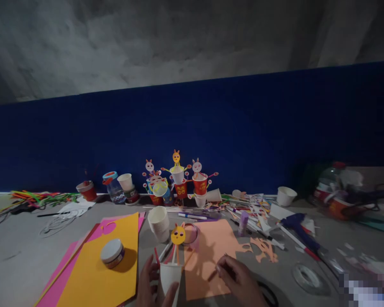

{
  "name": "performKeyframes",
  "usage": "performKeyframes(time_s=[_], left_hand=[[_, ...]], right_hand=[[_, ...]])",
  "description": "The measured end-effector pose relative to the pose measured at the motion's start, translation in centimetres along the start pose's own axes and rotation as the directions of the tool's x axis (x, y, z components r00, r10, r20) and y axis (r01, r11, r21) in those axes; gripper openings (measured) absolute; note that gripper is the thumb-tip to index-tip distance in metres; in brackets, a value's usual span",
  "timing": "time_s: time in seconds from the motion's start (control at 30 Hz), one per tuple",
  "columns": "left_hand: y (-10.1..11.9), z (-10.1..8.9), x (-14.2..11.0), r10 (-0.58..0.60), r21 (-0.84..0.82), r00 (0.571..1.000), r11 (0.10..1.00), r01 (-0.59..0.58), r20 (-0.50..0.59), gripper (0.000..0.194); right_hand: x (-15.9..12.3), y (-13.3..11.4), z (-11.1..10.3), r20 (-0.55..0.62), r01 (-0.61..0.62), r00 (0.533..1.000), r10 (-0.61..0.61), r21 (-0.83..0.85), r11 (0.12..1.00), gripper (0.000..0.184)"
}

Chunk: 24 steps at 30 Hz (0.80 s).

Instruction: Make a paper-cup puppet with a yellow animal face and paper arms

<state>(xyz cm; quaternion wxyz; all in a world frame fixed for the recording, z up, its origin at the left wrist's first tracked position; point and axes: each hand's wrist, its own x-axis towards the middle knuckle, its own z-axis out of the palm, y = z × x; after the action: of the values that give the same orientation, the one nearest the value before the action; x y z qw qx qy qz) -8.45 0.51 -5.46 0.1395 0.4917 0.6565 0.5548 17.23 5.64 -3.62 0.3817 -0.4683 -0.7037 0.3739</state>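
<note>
Head view: I see a dark blue panel (83,136) across the middle of the frame, a grey wall (179,38) above it, and the grey desk (13,251) running along the bottom. A yellow-orange sheet (89,277) lies over pink paper (60,260) at lower left, with a peach sheet (211,238) at lower centre.

At bottom centre, my left hand (150,285) has its fingers part open and curved round a white paper cup (169,279), thumb on the near side. Strips rise from that upright cup, and a yellow rabbit face (178,234) shows above its rim. To the right, over the peach sheet, my right hand (240,281) has its fingers pinched nearly closed on a small thin strip (213,273), too dim for me to make out well.

Just above centre of the desk stands a group of cup figures (181,187) with animal faces. I have a blue glue gun (301,230) at right, a stack of white cups (159,224) behind the held cup, a clear tape roll (310,279) at lower right, a lidded jar (112,253) on the yellow-orange sheet, and a purple glue stick (243,224) right of centre.
</note>
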Motion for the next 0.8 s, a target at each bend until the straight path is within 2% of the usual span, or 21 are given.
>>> performKeyframes(time_s=[0.1,0.2,0.33,0.47,0.53,0.6,0.67,0.8], left_hand=[[0.0,0.2,0.0,-0.003,0.006,1.0,1.0,0.003,-0.002,0.081],[0.0,0.4,0.0,-0.012,-0.008,1.0,1.0,0.012,0.007,0.08],[0.1,0.2,0.0,-0.037,-0.027,0.999,0.999,0.038,0.015,0.083],[0.0,-0.1,0.1,-0.046,-0.036,0.999,0.998,0.047,0.017,0.087],[-0.2,0.0,0.2,-0.042,-0.043,0.999,0.998,0.043,0.016,0.088],[-0.5,0.3,0.2,-0.026,-0.043,1.0,0.999,0.026,0.011,0.088],[-0.9,0.6,0.3,0.001,-0.024,1.0,1.0,-0.001,0.004,0.086],[-1.5,0.8,0.7,0.037,0.017,0.999,0.999,-0.037,-0.003,0.086]], right_hand=[[-0.3,-0.9,-0.9,0.02,0.035,0.999,-0.031,-0.263,0.964,0.027],[-0.5,-1.4,-1.8,0.069,0.121,0.992,-0.101,-0.437,0.891,0.025],[-0.6,-2.3,-3.0,0.117,0.149,0.988,-0.101,-0.544,0.825,0.024],[-0.2,-3.8,-3.5,0.17,0.13,0.984,-0.046,-0.532,0.837,0.016],[0.3,-4.5,-3.0,0.248,0.185,0.966,-0.068,-0.483,0.856,0.018],[1.0,-5.0,-1.8,0.358,0.286,0.925,-0.128,-0.431,0.856,0.021],[1.8,-5.0,-0.3,0.426,0.337,0.893,-0.145,-0.421,0.842,0.023],[2.7,-4.0,1.6,0.379,0.278,0.922,-0.077,-0.51,0.814,0.037]])
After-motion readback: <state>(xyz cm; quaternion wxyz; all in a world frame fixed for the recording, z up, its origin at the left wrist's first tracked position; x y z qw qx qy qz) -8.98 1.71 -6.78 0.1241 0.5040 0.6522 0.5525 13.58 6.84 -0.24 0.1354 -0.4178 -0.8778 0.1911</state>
